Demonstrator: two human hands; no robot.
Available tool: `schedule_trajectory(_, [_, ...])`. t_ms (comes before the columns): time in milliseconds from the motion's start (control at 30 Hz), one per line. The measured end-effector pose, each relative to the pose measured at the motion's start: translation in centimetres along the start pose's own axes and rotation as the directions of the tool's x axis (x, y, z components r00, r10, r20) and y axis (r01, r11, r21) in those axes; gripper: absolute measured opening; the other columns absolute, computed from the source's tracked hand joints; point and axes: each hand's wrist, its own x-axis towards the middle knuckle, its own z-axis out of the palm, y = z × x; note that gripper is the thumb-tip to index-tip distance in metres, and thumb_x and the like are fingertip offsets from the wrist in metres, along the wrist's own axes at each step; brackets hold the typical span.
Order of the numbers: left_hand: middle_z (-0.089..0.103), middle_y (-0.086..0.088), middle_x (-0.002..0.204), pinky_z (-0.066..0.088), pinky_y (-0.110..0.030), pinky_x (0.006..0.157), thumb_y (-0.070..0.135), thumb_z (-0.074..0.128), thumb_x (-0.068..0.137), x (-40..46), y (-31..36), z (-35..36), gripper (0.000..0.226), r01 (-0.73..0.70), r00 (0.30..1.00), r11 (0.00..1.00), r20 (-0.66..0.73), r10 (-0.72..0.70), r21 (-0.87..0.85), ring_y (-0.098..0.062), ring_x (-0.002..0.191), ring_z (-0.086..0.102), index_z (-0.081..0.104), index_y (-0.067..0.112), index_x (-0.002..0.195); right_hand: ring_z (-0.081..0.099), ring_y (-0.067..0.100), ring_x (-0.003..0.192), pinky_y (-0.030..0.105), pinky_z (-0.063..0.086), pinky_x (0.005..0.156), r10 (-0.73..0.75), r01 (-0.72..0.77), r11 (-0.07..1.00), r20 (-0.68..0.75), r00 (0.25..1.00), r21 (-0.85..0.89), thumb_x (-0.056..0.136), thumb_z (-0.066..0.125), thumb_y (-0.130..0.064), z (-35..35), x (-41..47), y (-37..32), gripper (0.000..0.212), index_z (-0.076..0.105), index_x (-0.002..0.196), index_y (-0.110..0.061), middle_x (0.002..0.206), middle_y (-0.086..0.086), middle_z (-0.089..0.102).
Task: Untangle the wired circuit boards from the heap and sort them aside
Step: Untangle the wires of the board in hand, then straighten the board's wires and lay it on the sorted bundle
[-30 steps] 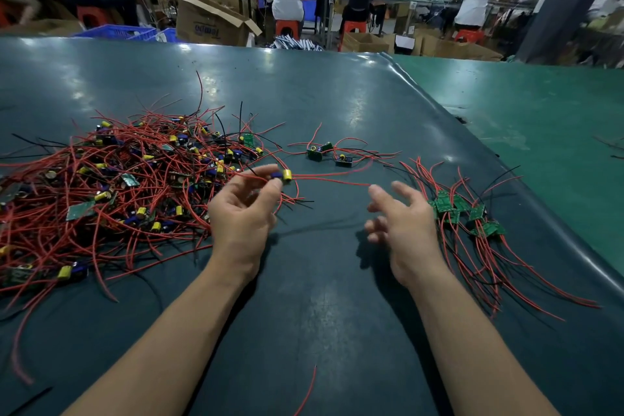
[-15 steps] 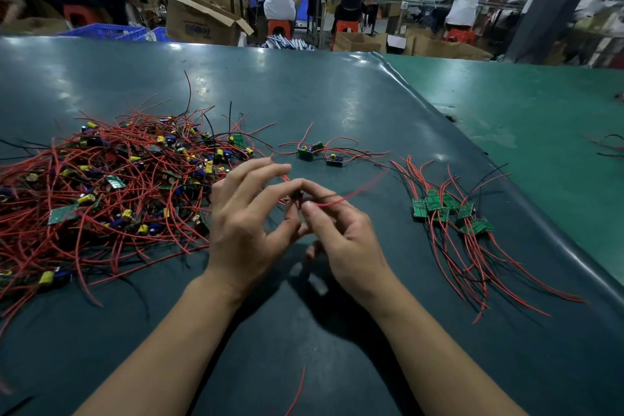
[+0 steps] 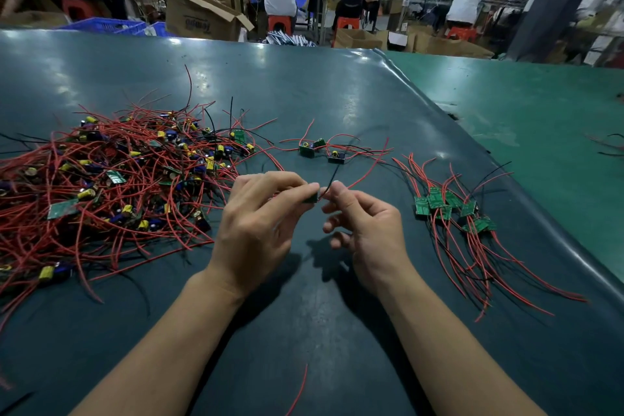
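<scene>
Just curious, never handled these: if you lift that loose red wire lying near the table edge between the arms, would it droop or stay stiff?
The loose red wire would probably droop: it is thin and lies gently curved. It looks very light and unlikely to roll.

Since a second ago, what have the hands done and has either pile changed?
The right hand came in from the sorted side to meet the left hand and now pinches the wires of the small board that the left hand grips. The heap, the sorted boards and the two loose boards lie unchanged.
</scene>
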Motion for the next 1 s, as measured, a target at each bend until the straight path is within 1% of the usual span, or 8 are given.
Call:
schedule_trajectory(100, [0.070,-0.009,0.096,0.052,-0.042,0.072,0.010,0.072,0.087,0.0,0.0,0.1,0.017,-0.001,0.999,0.999,0.049,0.003,-0.034,-0.024,0.084,0.064,0.075,0.002,0.101,0.054,0.013,0.048,0.020,0.037,0.037,-0.003,0.003,1.000,0.021,1.000,0.029,0.074,0.074,-0.031,0.0,0.0,-0.1,0.019,0.075,0.076,-0.013,0.070,0.001,0.064])
schedule_trajectory(200, [0.072,-0.008,0.095,0.052,-0.043,0.072,0.011,0.071,0.087,0.0,-0.2,0.1,0.017,-0.008,0.997,0.999,0.075,0.010,-0.032,-0.025,0.083,0.066,0.075,0.003,0.101,0.053,0.012,0.051,0.020,0.038,0.037,-0.003,0.005,0.999,0.035,0.999,-0.054,0.083,0.073,-0.018,-0.2,0.0,-0.2,0.007,0.076,0.081,-0.012,0.070,0.001,0.066])
schedule_trajectory(367, [0.073,-0.006,0.096,0.051,-0.043,0.071,0.010,0.075,0.085,-0.1,-0.2,0.0,0.018,-0.027,0.995,0.999,0.095,0.030,-0.032,-0.025,0.082,0.068,0.074,0.004,0.102,0.053,0.011,0.047,0.019,0.037,0.037,0.039,-0.040,0.992,-0.008,0.999,-0.116,0.091,0.065,-0.013,-0.2,0.1,-0.3,0.020,0.075,0.075,-0.015,0.068,0.000,0.065])
schedule_trajectory(433, [0.073,-0.006,0.096,0.052,-0.043,0.072,0.008,0.076,0.084,0.0,-0.2,0.1,0.018,-0.034,0.995,0.999,0.097,0.037,-0.033,-0.026,0.082,0.069,0.074,0.004,0.101,0.053,0.012,0.048,0.019,0.035,0.037,0.070,-0.070,0.991,-0.009,0.998,-0.114,0.093,0.061,-0.014,-0.3,0.1,-0.3,0.025,0.076,0.073,-0.015,0.071,0.000,0.066])
schedule_trajectory(600, [0.074,-0.006,0.100,0.054,-0.041,0.076,-0.001,0.076,0.083,0.0,-0.1,0.2,0.017,-0.055,0.993,0.996,0.101,0.062,-0.073,-0.026,0.086,0.070,0.075,0.000,0.100,0.055,0.014,0.051,0.019,0.036,0.038,0.147,-0.136,0.977,0.059,0.987,-0.163,0.095,0.061,-0.033,-0.5,0.2,-0.5,0.031,0.074,0.076,-0.013,0.074,0.003,0.069])
schedule_trajectory(767, [0.074,-0.005,0.102,0.054,-0.039,0.077,-0.004,0.076,0.082,0.0,0.0,0.2,0.018,-0.083,0.993,0.993,0.072,0.089,-0.084,-0.026,0.086,0.069,0.075,0.000,0.099,0.057,0.012,0.052,0.019,0.037,0.037,0.152,-0.134,0.977,0.102,0.983,-0.166,0.099,0.053,-0.031,-0.4,0.1,-0.4,0.032,0.072,0.080,-0.014,0.074,0.001,0.069])
schedule_trajectory(900, [0.073,-0.006,0.101,0.053,-0.041,0.077,-0.001,0.076,0.083,-0.1,-0.2,0.1,0.016,-0.017,1.000,0.997,0.021,0.019,-0.078,-0.023,0.087,0.068,0.074,0.000,0.099,0.056,0.010,0.052,0.018,0.036,0.038,0.098,-0.095,0.986,0.018,0.995,-0.135,0.097,0.058,-0.028,-0.6,0.3,-0.5,0.028,0.075,0.079,-0.016,0.074,-0.002,0.068])
schedule_trajectory(1000, [0.073,-0.005,0.098,0.054,-0.041,0.076,0.002,0.077,0.082,-0.3,-0.2,0.3,0.017,0.057,0.998,0.993,0.016,-0.056,-0.099,-0.021,0.085,0.067,0.074,0.001,0.098,0.052,0.007,0.049,0.016,0.035,0.039,0.050,-0.054,0.997,-0.070,0.996,-0.060,0.093,0.064,-0.023,-1.1,0.6,-0.8,0.021,0.075,0.081,-0.011,0.066,-0.003,0.064])
